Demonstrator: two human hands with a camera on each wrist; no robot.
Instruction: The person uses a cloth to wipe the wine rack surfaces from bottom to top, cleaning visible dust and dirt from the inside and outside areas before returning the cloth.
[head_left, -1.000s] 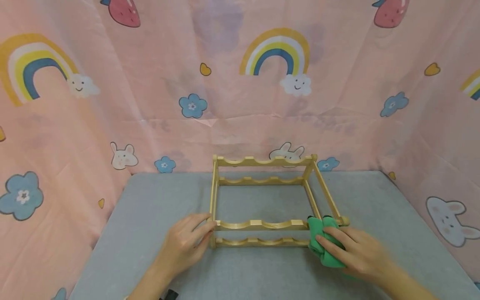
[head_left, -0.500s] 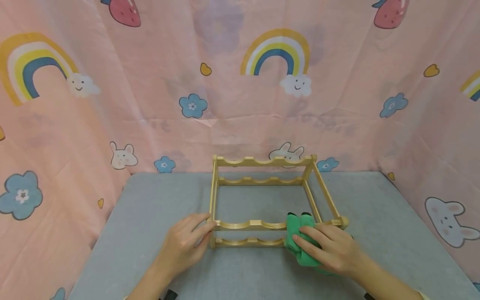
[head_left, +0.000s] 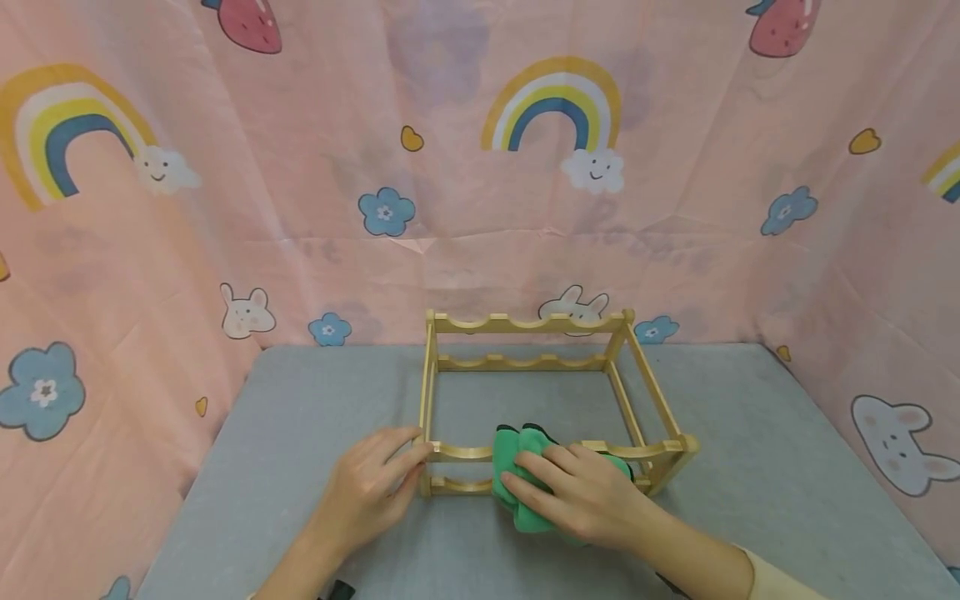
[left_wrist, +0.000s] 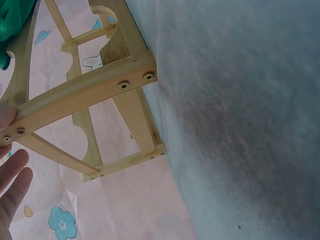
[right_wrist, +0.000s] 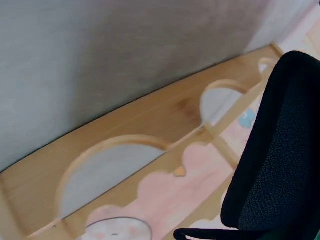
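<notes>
A curtained nook — pink cloth [head_left: 480, 267] with rainbows [head_left: 551, 79] and rabbits [head_left: 246, 318] walls a grey table [head_left: 322, 396] on three sides — home or studio, unclear.

The cloth [head_left: 507, 467] is bright green with black edging [head_left: 507, 428], and the wooden rack [head_left: 498, 324] pale honey-yellow. The tabletop covering [head_left: 337, 392] is grey-blue. The backdrop [head_left: 480, 258] is pink, printed with a rainbow [head_left: 551, 87] of orange-yellow, cream, yellow and blue at one o'clock, a blue, white-centred flower [head_left: 375, 218] at ten, and a white, dark-outlined rabbit [head_left: 892, 429] between three and four. The sleeve [head_left: 772, 579] at four is cream. In the right wrist view, the fabric [right_wrist: 280, 160] between three and four looks near-black, though dimness leaves its shade uncertain.
</notes>
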